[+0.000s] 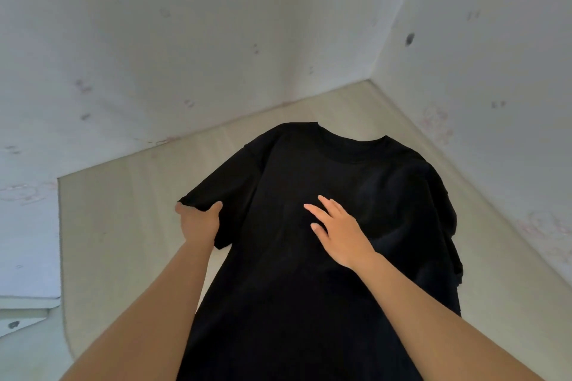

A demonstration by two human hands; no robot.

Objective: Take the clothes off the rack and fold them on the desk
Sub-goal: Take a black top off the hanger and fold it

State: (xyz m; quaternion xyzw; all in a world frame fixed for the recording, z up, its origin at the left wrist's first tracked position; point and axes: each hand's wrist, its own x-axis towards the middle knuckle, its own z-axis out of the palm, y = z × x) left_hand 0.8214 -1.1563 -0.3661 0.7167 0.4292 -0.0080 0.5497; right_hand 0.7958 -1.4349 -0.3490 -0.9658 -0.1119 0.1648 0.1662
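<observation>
A black T-shirt (309, 272) lies spread flat on the pale desk (117, 226), collar pointing away from me toward the wall corner. My left hand (199, 224) grips the hem of the shirt's left sleeve, thumb on top of the cloth. My right hand (337, 230) rests flat on the chest of the shirt with its fingers spread, holding nothing. The right sleeve is bunched and folded under along the shirt's right side. The rack is out of view.
White walls (154, 56) with faint marks enclose the desk at the back and right, meeting in a corner (370, 80). The desk's left edge (60, 241) drops to a lower white surface. Bare desk shows to the left of the shirt.
</observation>
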